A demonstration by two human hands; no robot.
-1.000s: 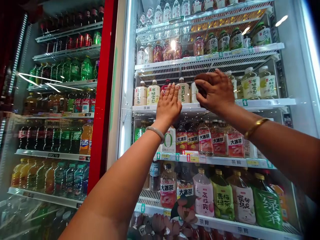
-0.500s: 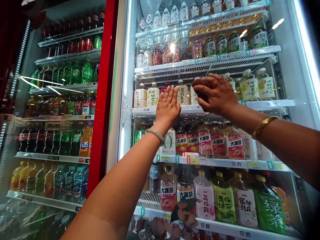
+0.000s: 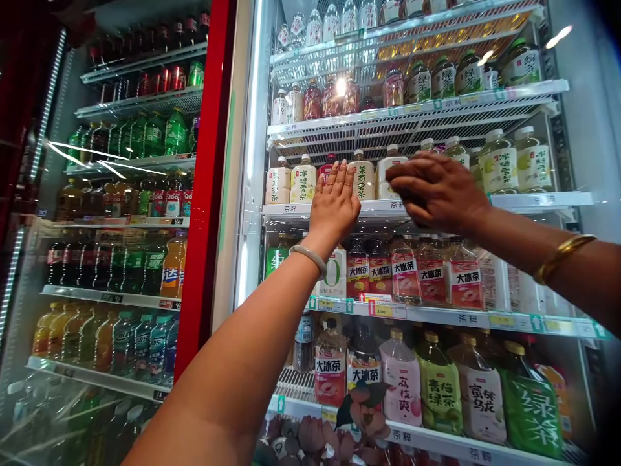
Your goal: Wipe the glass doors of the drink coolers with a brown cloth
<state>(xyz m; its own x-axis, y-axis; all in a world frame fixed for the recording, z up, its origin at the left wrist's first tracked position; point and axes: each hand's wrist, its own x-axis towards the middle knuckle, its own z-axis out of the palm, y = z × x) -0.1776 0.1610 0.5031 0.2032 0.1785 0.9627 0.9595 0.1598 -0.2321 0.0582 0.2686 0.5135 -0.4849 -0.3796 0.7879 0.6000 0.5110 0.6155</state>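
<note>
My left hand point(image 3: 336, 199), with a pale bangle point(image 3: 310, 259) at the wrist, lies flat with fingers stretched out against the glass door, in front of a shelf of bottled tea. A pale bottle point(image 3: 363, 176) shows just right of its fingers. Further right, my right hand point(image 3: 439, 193) is at the same height, its fingers bent and pressed together near a white-labelled bottle point(image 3: 391, 169). A dark patch shows under its fingers; whether that is a held thing or shadow is unclear. A gold bangle point(image 3: 565, 255) circles that forearm.
Behind the door, shelves point(image 3: 436, 315) carry rows of bottles, such as a green tea bottle point(image 3: 531, 408). A red frame point(image 3: 206, 162) separates a second cooler point(image 3: 111, 298) on the left. Flower decals point(image 3: 361, 414) show low on the glass.
The view has shifted slightly, so shelves and bottles sit further right. My right hand has moved a little right along the glass, its fingers flatter. My left hand stays spread on the door.
</note>
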